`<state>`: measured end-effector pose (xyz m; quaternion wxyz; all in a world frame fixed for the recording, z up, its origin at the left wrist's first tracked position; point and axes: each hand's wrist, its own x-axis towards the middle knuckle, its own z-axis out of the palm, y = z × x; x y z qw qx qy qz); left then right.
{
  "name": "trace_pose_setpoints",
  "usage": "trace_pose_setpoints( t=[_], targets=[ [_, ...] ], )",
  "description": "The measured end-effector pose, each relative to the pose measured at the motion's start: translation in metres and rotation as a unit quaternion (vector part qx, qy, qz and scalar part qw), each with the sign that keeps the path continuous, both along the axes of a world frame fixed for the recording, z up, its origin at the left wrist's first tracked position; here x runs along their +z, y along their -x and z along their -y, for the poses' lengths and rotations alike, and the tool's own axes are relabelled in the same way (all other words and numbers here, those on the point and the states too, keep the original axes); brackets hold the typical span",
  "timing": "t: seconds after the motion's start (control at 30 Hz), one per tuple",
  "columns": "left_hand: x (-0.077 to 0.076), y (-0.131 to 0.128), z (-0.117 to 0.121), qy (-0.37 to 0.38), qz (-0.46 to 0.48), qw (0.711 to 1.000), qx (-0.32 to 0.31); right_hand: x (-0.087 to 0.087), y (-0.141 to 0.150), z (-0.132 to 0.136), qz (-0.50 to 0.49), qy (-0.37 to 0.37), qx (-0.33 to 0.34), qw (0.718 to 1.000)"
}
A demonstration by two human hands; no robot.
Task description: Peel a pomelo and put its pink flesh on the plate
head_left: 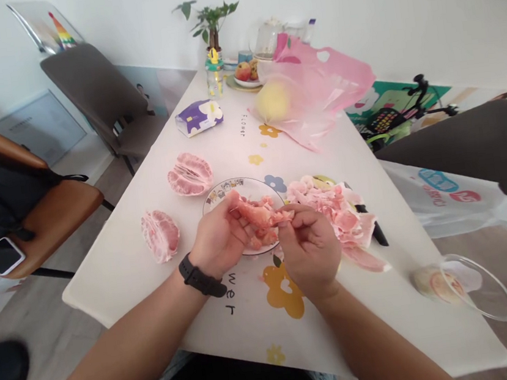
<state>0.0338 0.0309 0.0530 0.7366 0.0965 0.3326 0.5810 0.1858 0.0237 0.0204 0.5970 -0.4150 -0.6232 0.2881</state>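
Over a white plate [217,195] with a cartoon rim, my left hand [222,234] cradles a peeled pomelo segment [259,213], its pink flesh exposed. My right hand [311,247] pinches the segment's right end between thumb and forefinger. Pieces of pink flesh [264,238] lie on the plate under the hands. To the left rest two peeled pomelo chunks, one farther back [190,174] and one nearer [161,235]. A heap of pink-white membrane and peel [330,208] sits right of the plate, with a black knife handle [379,233] poking out beside it.
Toward the back stand a purple tissue pack [199,118], a bottle [215,77], a potted plant [211,19] and a fruit plate [247,83]. A pink plastic bag [318,77] holds a yellow round fruit [273,101]. A clear round container [478,286] hangs at the right edge.
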Motion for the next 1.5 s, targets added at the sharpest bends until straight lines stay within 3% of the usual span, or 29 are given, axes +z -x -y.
trace_pose_setpoints(
  t=[0.13,0.3,0.43,0.63,0.9,1.13,1.27,1.5],
  targets=[
    [0.001,-0.002,0.001,0.013,-0.031,0.999,0.038,0.005,-0.011,-0.011,-0.064,0.052,0.007,0.997],
    [0.0,-0.005,0.001,0.016,-0.041,0.999,0.011,0.005,-0.023,-0.026,-0.152,0.175,0.05,0.972],
    [0.0,-0.005,0.001,0.017,-0.03,0.999,0.017,0.005,-0.024,-0.028,-0.202,0.208,0.067,0.955],
    [0.001,-0.008,0.002,0.004,-0.027,1.0,0.013,0.012,-0.02,-0.025,-0.224,0.204,0.042,0.952],
    [-0.003,-0.01,0.006,-0.031,-0.142,0.989,-0.025,0.01,-0.029,-0.028,-0.185,0.154,0.012,0.971],
    [-0.003,-0.006,0.002,-0.003,-0.112,0.994,0.006,0.016,-0.041,-0.036,-0.231,0.089,-0.055,0.967],
    [0.002,0.001,-0.001,-0.021,-0.098,0.995,-0.022,0.018,-0.046,-0.039,-0.218,0.08,-0.059,0.971],
    [0.006,0.019,-0.007,-0.088,-0.137,0.985,0.063,0.017,-0.045,-0.037,-0.22,0.11,-0.035,0.969]
  ],
)
